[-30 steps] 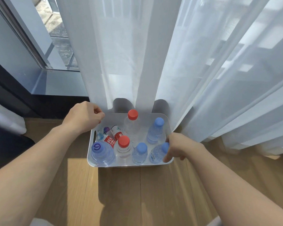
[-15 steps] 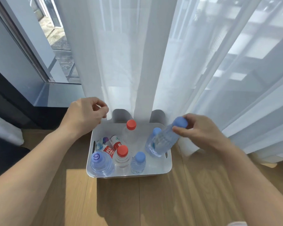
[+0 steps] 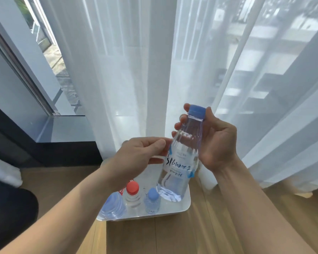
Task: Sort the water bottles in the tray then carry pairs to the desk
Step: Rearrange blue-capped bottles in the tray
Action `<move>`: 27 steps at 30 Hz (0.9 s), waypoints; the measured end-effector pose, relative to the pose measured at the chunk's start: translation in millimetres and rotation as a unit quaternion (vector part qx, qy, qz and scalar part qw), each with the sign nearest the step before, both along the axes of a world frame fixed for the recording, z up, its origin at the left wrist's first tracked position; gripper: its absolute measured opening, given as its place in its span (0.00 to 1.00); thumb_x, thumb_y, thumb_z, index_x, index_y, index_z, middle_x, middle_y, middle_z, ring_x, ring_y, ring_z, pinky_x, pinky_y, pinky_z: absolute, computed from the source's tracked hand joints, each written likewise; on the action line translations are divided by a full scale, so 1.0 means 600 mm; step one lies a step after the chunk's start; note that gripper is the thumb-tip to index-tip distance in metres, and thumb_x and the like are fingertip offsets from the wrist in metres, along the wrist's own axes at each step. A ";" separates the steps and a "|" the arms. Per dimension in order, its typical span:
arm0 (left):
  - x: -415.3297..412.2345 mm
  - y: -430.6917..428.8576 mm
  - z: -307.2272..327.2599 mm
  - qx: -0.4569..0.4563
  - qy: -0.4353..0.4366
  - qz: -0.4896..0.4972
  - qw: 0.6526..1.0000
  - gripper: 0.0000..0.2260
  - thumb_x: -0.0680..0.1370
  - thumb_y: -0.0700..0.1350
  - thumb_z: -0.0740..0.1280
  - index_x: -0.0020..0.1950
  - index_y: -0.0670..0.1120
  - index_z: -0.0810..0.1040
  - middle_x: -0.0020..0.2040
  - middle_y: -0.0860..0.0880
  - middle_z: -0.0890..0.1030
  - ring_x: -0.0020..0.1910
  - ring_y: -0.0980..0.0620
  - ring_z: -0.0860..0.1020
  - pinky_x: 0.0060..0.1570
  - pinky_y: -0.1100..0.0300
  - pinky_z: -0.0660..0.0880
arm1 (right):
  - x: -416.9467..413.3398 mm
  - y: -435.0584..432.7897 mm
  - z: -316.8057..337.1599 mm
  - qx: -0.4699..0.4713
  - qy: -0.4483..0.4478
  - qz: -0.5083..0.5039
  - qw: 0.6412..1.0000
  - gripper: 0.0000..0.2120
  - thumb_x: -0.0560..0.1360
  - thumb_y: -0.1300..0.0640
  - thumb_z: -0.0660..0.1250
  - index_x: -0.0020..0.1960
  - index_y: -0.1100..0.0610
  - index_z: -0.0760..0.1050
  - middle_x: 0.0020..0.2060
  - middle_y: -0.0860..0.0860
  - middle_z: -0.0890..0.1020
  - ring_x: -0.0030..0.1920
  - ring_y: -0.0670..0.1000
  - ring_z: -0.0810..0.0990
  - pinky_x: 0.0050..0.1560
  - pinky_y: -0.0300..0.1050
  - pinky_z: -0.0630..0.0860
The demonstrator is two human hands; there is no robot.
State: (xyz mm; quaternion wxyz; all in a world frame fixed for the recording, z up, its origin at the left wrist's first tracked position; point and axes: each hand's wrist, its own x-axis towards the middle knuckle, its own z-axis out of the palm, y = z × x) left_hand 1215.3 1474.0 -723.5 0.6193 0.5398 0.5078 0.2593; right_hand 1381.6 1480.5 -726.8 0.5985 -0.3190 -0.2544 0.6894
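A left hand point(image 3: 141, 156), fingers curled, thumb and forefinger meeting against a clear blue-capped water bottle point(image 3: 182, 158), grip impossible to tell, then the right hand point(image 3: 215, 142) clasping that tilted bottle's neck, above a white tray point(image 3: 187, 205) of other bottles point(image 3: 132, 197) beneath both hands.

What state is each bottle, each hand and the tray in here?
held bottle: capped, nearly upright, above the tray.
right hand: grips its upper part.
left hand: fingertips at its label; grip unclear.
red-capped bottle: capped, standing in tray.
small blue-capped bottle: capped, standing in tray.
large bottle: standing in tray.
tray: on the floor.
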 end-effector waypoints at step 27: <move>-0.132 0.055 -0.042 0.177 0.310 0.068 0.932 0.04 0.70 0.44 0.73 0.44 0.50 0.83 0.36 0.48 0.85 0.35 0.53 0.81 0.39 0.64 0.75 | 0.020 0.008 -0.020 0.055 -0.489 -0.078 0.867 0.12 0.62 0.59 0.79 0.43 0.50 0.80 0.31 0.40 0.83 0.30 0.37 0.79 0.36 0.29 0.77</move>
